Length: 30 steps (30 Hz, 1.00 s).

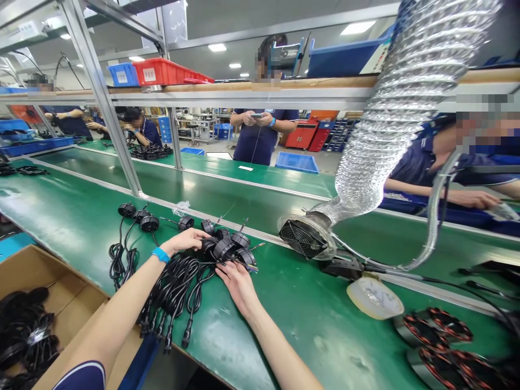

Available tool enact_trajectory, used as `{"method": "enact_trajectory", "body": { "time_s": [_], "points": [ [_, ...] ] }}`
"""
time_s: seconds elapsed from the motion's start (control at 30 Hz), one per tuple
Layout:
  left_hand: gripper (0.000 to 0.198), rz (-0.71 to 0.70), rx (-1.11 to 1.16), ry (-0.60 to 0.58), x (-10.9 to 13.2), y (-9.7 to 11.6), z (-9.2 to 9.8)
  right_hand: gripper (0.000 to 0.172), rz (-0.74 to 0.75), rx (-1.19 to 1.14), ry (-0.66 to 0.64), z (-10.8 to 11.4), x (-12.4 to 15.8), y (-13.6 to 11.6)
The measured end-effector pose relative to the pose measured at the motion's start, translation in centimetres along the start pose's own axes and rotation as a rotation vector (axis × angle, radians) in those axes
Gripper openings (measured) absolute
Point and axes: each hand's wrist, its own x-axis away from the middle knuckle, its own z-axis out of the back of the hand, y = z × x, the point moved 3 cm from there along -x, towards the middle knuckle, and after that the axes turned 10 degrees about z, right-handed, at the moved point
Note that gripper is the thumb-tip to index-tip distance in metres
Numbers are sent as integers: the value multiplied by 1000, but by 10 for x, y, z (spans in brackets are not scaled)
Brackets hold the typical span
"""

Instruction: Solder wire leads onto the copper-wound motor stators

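Note:
Several black round caps (224,248) with wire ends and coiled black cables lie clustered on the green workbench (244,346). My left hand (187,241), a blue band at its wrist, reaches in from the left with curled fingers closed at a black round cap (208,246). From the near side, my right hand (238,283) touches the cluster, its fingers stretched out against the lower caps. The bundled black cables (174,287) run from the caps towards the bench's near edge, their connectors (187,334) hanging there. The fingertips are partly hidden among the caps.
More corded caps (138,218) lie left. A cardboard box (77,276) holds black cabled parts. A fan (303,237) with a silver duct (390,114), a tape roll (374,298) and copper-wound rings (439,336) are right. Co-workers (260,132) are across the bench, behind a metal frame (101,97).

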Motion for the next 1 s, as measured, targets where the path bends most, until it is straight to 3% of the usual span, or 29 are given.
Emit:
{"method": "enact_trajectory", "body": {
  "time_s": [0.07, 0.13, 0.2, 0.27, 0.33, 0.4, 0.5, 0.67, 0.77, 0.83, 0.93, 1.0],
  "points": [
    [58, 38, -129, 72, 2, 2, 3, 40, -10, -15, 17, 2, -1, 0],
    [54, 42, -393, 215, 9, 10, 5, 41, -9, -1, 40, 5, -2, 1],
    [54, -41, -669, 347, 19, 24, 3, 40, -2, 31, 44, 6, -2, 2],
    [65, -187, -829, 354, 28, 40, -5, 40, 5, 53, 41, 5, -1, 4],
    [72, -294, -889, 280, 33, 53, -15, 41, 9, 50, 46, 4, -1, 5],
    [57, -318, -928, 248, 31, 61, -21, 40, 18, 32, 54, 4, -1, 5],
    [23, -299, -936, 264, 22, 65, -23, 38, 25, 5, 58, 3, 1, 4],
    [20, -415, -843, 327, 26, 65, -13, 40, 11, 0, 50, 4, 5, 3],
    [18, -425, -684, 503, 39, 58, 7, 43, 21, -6, 58, 5, 6, 3],
    [15, -361, -523, 656, 47, 44, 27, 46, 24, -18, 64, 5, 6, 3],
    [18, -164, -301, 877, 55, 7, 58, 49, 16, -28, 59, 4, 5, 4],
    [22, 29, -269, 993, 58, -21, 72, 48, 11, -24, 51, 4, 5, 4]
  ]
}}
